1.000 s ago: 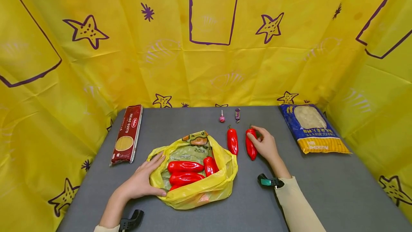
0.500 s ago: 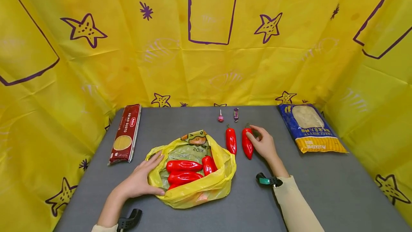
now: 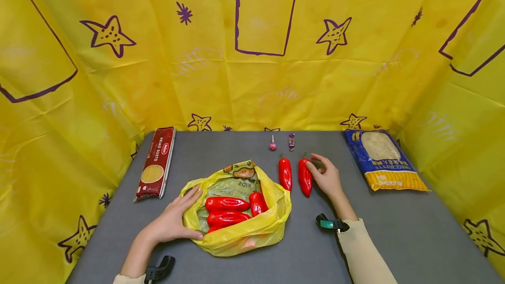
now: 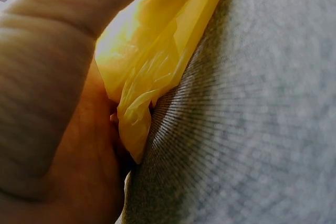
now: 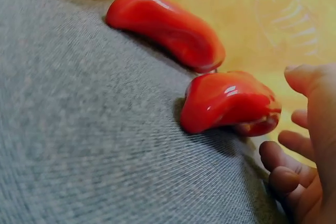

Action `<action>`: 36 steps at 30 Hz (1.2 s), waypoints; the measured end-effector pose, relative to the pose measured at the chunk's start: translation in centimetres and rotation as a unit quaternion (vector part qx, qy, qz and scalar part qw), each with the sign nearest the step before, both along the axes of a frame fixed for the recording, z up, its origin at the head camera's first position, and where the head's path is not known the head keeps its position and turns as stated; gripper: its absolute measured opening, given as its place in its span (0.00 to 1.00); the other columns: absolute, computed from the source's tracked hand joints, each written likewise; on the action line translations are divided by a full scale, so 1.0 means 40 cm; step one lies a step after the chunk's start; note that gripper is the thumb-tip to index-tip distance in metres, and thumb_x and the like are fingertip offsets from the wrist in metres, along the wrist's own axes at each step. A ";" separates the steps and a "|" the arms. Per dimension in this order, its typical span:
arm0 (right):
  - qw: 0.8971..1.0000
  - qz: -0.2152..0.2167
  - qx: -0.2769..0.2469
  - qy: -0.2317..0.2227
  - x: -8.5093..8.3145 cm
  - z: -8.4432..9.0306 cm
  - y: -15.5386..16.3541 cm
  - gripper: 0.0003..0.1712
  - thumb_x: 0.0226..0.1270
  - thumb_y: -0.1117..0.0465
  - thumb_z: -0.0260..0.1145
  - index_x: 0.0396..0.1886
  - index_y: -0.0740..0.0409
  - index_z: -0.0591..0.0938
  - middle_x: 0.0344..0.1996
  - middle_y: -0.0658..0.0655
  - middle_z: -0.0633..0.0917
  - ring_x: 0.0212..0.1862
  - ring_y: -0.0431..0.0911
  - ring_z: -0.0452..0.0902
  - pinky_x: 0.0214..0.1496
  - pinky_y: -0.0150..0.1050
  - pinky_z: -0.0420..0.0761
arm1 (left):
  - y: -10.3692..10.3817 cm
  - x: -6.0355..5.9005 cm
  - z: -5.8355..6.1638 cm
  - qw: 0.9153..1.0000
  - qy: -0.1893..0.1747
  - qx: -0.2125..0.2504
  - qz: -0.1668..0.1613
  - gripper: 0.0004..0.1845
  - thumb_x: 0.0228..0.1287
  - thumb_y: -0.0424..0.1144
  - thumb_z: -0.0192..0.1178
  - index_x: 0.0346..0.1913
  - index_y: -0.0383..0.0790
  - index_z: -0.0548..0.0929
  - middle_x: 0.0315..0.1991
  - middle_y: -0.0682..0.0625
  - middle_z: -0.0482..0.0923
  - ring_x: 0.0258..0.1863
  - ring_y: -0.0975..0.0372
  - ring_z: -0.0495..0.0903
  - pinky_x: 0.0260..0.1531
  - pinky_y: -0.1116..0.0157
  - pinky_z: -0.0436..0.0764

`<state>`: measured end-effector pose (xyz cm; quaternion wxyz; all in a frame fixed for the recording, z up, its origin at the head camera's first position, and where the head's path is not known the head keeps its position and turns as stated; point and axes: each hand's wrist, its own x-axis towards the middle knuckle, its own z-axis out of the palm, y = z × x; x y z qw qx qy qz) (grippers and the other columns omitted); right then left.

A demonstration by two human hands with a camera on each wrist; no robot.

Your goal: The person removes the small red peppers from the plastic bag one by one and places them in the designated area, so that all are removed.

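In the head view a yellow plastic bag (image 3: 252,238) lies with its mouth wide, several red chili peppers (image 3: 228,218) inside. My left hand (image 3: 169,218) rests on the bag's left rim, fingers and thumb spread and fairly straight. The left wrist view shows yellow film (image 4: 152,61) against that palm. To the right of the bag, two more peppers lie side by side on the table: a left pepper (image 3: 285,173) and a right pepper (image 3: 305,176). Beside the latter is my right hand (image 3: 327,179), its thumb and fingers parted and holding nothing; a gap separates them in the right wrist view.
A lollipop (image 3: 272,144) and a purple wrapped candy (image 3: 291,142) lie at the back of the grey table (image 3: 315,257). A red pasta pack (image 3: 156,163) is at the left, a blue and yellow pasta bag (image 3: 384,160) at the right. Yellow cloth (image 3: 268,91) walls the table in.
The right pepper shifted slightly left toward the other one. My right hand then let go of it and drew a little to the right. My left hand stayed at the bag.
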<state>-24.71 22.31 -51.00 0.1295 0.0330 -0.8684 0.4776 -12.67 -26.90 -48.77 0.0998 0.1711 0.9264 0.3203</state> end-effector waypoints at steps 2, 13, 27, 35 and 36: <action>1.000 -0.001 -0.022 -0.002 -0.002 0.001 0.004 0.27 0.76 0.53 0.71 0.68 0.61 0.81 0.61 0.64 0.85 0.21 0.37 0.71 0.26 0.29 0.74 | 0.000 -0.001 -0.003 1.000 0.003 0.001 -0.001 0.67 0.42 0.64 0.84 0.84 0.45 0.62 0.86 0.43 0.52 0.77 0.23 0.53 0.69 0.22 0.52; 0.998 0.019 -0.030 0.054 0.006 0.086 -0.031 0.24 0.75 0.55 0.72 0.66 0.58 0.83 0.58 0.62 0.84 0.17 0.35 0.67 0.20 0.30 0.69 | -0.002 0.007 0.001 1.000 -0.005 0.008 0.001 0.67 0.42 0.64 0.84 0.84 0.43 0.63 0.86 0.42 0.52 0.77 0.24 0.53 0.67 0.21 0.53; 0.986 0.147 0.012 0.080 -0.018 0.196 -0.160 0.25 0.72 0.59 0.74 0.67 0.55 0.83 0.58 0.60 0.85 0.22 0.42 0.70 0.24 0.32 0.71 | 0.012 0.002 0.000 1.000 -0.004 0.006 -0.003 0.66 0.42 0.63 0.85 0.84 0.44 0.63 0.86 0.42 0.52 0.76 0.22 0.52 0.67 0.21 0.53; 0.968 0.228 0.058 0.090 -0.053 0.256 -0.260 0.26 0.73 0.55 0.74 0.68 0.53 0.84 0.62 0.58 0.85 0.23 0.43 0.73 0.27 0.36 0.76 | 0.008 0.001 0.006 1.000 0.007 0.001 -0.001 0.66 0.42 0.62 0.85 0.83 0.43 0.64 0.86 0.42 0.53 0.76 0.23 0.53 0.66 0.21 0.54; 0.966 0.237 0.063 0.087 -0.059 0.261 -0.272 0.25 0.74 0.55 0.73 0.68 0.53 0.84 0.62 0.58 0.85 0.23 0.43 0.73 0.27 0.36 0.75 | 0.008 0.001 0.006 1.000 0.007 0.002 0.000 0.66 0.42 0.62 0.85 0.83 0.43 0.64 0.86 0.42 0.53 0.76 0.23 0.53 0.66 0.21 0.54</action>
